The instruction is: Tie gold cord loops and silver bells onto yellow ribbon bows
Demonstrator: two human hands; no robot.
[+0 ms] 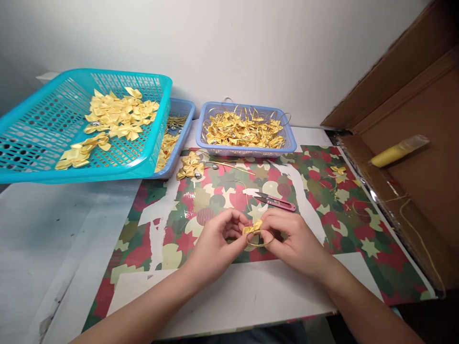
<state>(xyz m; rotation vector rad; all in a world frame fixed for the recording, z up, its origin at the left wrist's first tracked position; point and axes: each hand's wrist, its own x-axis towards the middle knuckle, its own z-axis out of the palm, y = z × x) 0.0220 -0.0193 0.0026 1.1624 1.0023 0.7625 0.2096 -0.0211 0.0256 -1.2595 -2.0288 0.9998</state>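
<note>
Between my two hands is a small yellow ribbon bow [253, 228] with a loop of gold cord [261, 244] hanging below it. The fingertips of my left hand [224, 239] pinch the bow's left side. My right hand [290, 236] pinches the right side, where the cord meets the bow. Just beyond the right hand lies a pair of pink-handled thread snips [276, 201]. A thin cord length [239, 182] rests on the patterned sheet ahead of my fingers. Farther back sits a small pile of bows [190, 166] with silvery bells by it.
A turquoise basket [152, 157] of yellow bows juts out at left, above a blue basket [186, 131]. Another blue basket [247, 152] holds many corded bows. A cardboard box wall [412, 110] stands at right, with a yellow-filled tube [399, 150] by it. One bow [338, 170] lies at right.
</note>
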